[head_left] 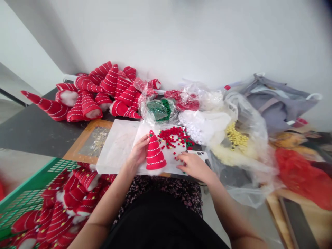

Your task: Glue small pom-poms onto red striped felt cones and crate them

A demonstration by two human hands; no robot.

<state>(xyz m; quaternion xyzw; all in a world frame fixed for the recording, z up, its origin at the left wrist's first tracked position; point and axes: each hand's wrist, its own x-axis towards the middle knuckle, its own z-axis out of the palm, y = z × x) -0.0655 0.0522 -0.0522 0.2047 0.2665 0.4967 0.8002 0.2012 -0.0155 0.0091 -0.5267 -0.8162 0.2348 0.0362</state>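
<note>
My left hand (140,151) is closed on the edge of a red cone-shaped felt hat (155,154) with white dashed stripes and a white fluffy base. A small green pom-pom (150,135) shows near the hat's tip. To its right, my right hand (193,164) is low over the white paper (119,145), thumb and fingers apart. A red pom-pom lies close by its fingertips; whether they touch it is hard to see. Just beyond spread many small pom-poms (169,136), mostly red with some green and yellow.
Striped red hats (114,86) are heaped at the back left. More fill a green basket (31,186) at lower left. Clear bags hold green pom-poms (159,110), white pom-poms (194,128) and yellow ones (236,136). A wooden-framed panel (88,140) lies left of the paper.
</note>
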